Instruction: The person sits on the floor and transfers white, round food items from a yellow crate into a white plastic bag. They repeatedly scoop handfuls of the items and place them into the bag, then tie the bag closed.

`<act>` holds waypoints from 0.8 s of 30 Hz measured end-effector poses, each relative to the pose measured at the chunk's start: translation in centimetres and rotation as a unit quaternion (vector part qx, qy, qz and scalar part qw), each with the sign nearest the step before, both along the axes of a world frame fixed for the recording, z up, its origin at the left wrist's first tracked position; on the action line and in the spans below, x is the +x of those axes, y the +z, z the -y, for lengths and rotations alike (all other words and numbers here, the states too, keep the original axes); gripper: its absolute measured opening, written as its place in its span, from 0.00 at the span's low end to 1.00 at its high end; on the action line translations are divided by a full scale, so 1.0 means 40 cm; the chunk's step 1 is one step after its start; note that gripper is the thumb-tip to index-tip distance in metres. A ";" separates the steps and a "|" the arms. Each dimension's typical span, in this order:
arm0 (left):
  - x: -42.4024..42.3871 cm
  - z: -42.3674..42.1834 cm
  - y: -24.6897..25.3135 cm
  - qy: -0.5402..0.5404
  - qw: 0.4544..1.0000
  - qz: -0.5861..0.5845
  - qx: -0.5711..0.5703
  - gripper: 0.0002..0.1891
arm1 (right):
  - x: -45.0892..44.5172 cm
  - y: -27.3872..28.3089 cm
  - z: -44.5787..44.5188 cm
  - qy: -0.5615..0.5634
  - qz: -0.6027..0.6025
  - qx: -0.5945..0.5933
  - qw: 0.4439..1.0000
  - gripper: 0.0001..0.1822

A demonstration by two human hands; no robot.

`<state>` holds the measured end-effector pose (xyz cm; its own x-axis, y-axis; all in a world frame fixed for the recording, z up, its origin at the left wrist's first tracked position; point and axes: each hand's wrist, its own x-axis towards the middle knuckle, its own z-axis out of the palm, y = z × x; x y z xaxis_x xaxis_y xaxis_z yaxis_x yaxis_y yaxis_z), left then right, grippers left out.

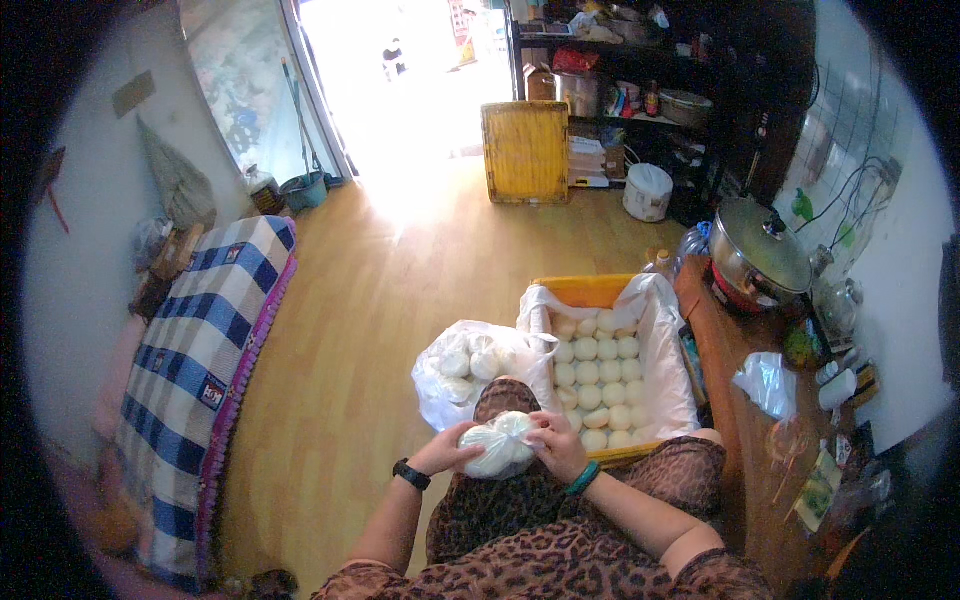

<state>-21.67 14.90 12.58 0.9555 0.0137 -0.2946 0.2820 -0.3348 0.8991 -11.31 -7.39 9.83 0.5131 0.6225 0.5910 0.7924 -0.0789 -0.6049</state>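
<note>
Over my lap I hold a clear plastic bag of white buns [495, 450], its film gathered near the top. My left hand [448, 448] grips the bag's left side, with the thumb across its front. The fingers of my right hand [559, 444] pinch the gathered film on the right. Beyond my knee sits a larger white plastic bag [431, 375] with several bagged buns [469, 360] inside. To its right, a yellow crate [585, 289] lined with white cloth [664, 375] contains rows of round pale buns [600, 371].
A wooden table [712, 360] runs along my right, bearing a lidded pot [761, 244] and a crumpled plastic bag [769, 382]. A bed with a checked cover [202, 352] stands left. Ahead, a yellow crate [525, 154] stands on edge beside dark shelves [645, 45] and a bright doorway [405, 97].
</note>
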 end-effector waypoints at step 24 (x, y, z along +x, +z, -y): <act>0.268 -0.139 -0.199 0.366 0.850 0.042 -0.376 0.21 | 0.174 -0.089 0.593 -0.494 -0.207 -0.381 0.753 0.26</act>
